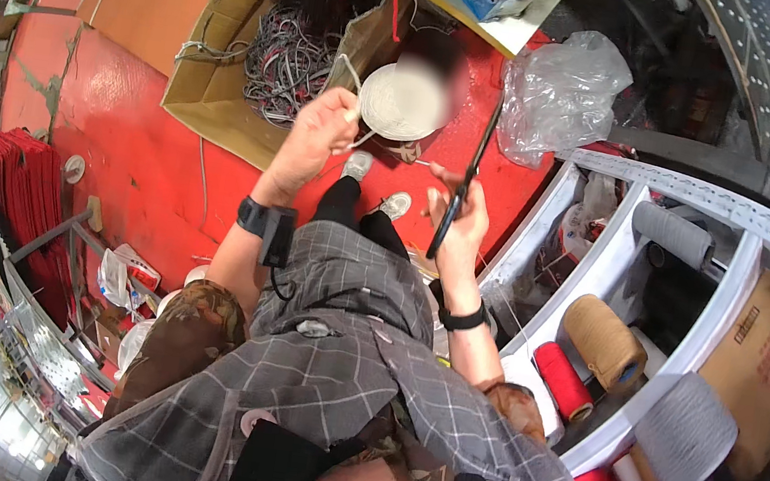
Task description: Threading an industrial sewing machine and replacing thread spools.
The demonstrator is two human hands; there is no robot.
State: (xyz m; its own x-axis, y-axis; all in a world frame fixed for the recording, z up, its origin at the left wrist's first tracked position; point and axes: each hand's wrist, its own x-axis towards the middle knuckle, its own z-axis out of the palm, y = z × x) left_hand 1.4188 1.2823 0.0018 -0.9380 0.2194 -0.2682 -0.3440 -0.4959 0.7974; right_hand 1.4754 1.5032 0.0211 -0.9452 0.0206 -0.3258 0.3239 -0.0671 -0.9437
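Note:
My left hand (pixel 319 138) is closed in a pinch on a white cord (pixel 367 139), at the left edge of a round white coil of cord (pixel 394 104). Loose loops of that cord stick out above and below my fingers. To the right, my right hand (pixel 464 220) is closed around a long thin black tool (pixel 483 146); its exact kind cannot be made out. The tool points up and away from me, tilted slightly right, apart from the cord. Part of the coil is blurred.
An open cardboard box (pixel 209 78) with tangled grey and red cords (pixel 291 65) stands at the far left. A clear plastic bag (pixel 562 98) lies far right. White shelving (pixel 618 229) on my right holds several yarn cones (pixel 602 340). Red stacked fabric (pixel 22 199) is at left.

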